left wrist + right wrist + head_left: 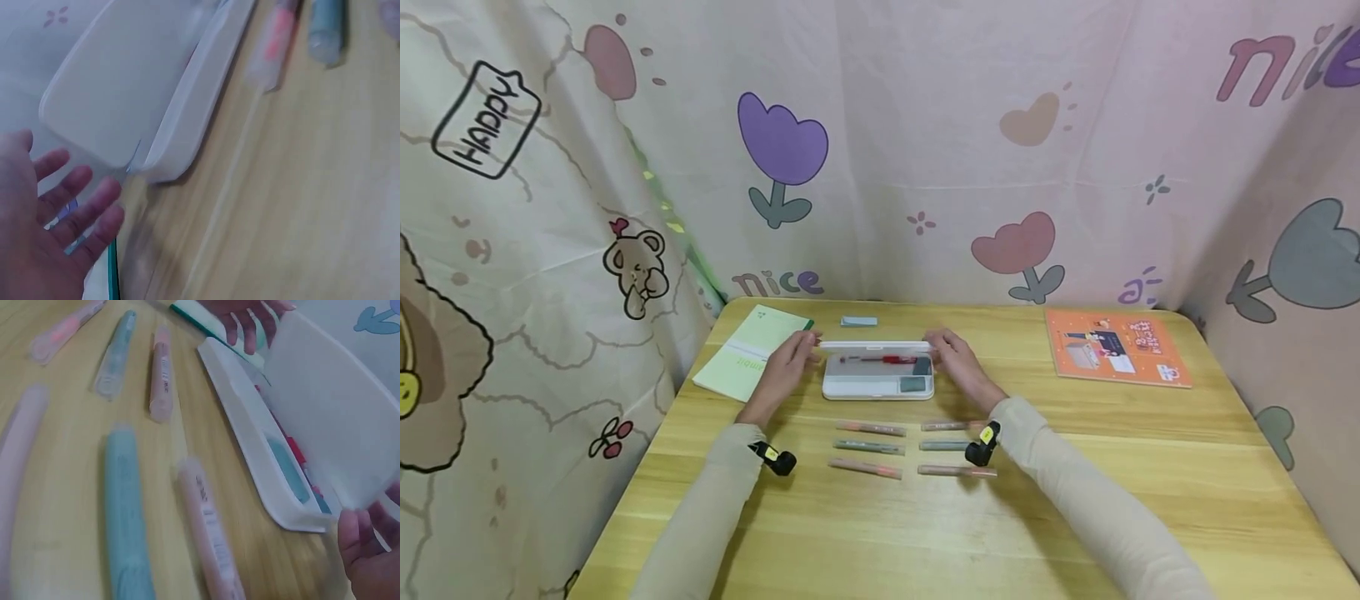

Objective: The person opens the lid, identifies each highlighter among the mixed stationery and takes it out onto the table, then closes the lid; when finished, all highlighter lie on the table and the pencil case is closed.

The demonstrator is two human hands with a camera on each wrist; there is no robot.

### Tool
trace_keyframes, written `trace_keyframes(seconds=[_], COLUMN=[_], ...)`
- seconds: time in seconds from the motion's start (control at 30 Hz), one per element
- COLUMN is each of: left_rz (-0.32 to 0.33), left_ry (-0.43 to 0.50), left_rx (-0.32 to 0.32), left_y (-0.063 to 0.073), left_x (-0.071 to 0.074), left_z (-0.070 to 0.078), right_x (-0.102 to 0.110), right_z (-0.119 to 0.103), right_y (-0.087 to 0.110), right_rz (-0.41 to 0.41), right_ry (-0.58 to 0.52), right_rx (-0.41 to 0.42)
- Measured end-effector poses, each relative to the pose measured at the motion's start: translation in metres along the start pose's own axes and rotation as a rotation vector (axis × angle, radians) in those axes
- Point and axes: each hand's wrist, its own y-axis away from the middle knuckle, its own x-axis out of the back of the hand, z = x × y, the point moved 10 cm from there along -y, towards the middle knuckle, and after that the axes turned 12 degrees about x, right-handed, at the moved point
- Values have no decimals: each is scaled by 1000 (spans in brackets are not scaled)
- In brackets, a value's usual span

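A white pencil case [877, 389] lies at the middle of the table, its lid [331, 406] tilted up. Inside are a red pen [898, 360] and a grey-green block [913, 384]. My left hand [790, 360] is at the lid's left end; in the left wrist view its fingers [87, 212] are spread, with the palm bare. At the lid's right end is my right hand [961, 367], fingertips [353, 525] close against the lid's edge, slightly bent. Whether they press or merely touch it is unclear.
Several capped pens, among them a green one [869, 447] and a pink one [865, 468], lie in two columns nearer me. A green notebook [752, 350] is left, an orange book [1116, 347] right. Behind the case sits a light-blue item [859, 322].
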Motion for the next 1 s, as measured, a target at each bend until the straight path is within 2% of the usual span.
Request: trace_keyframes(seconds=[0.17,0.3,0.4,0.47,0.63,0.9,1.0], left_rz=[-44,-91,-131,-155,-184,-185,-148], left_ry=[-115,-186,-218,-227,-209,-232,-263], left_rx=[-19,-86,-131,-152,-158,-182,-170], left_y=[4,8,11,12,11,11,9], left_x=[-11,-17,-21,-24,-28,-27,-21], left_z=[0,0,1,1,-2,1,4], right_x=[-2,-11,-16,-17,-17,-16,-5], right_z=[-3,-7,-10,-10,-9,-9,-13], right_y=[11,18,19,19,18,18,17], right_rz=[-148,-275,-321,-332,-333,-313,-272], right_ry=[157,219,249,278,327,321,326], right_rx=[50,126,195,226,243,247,266])
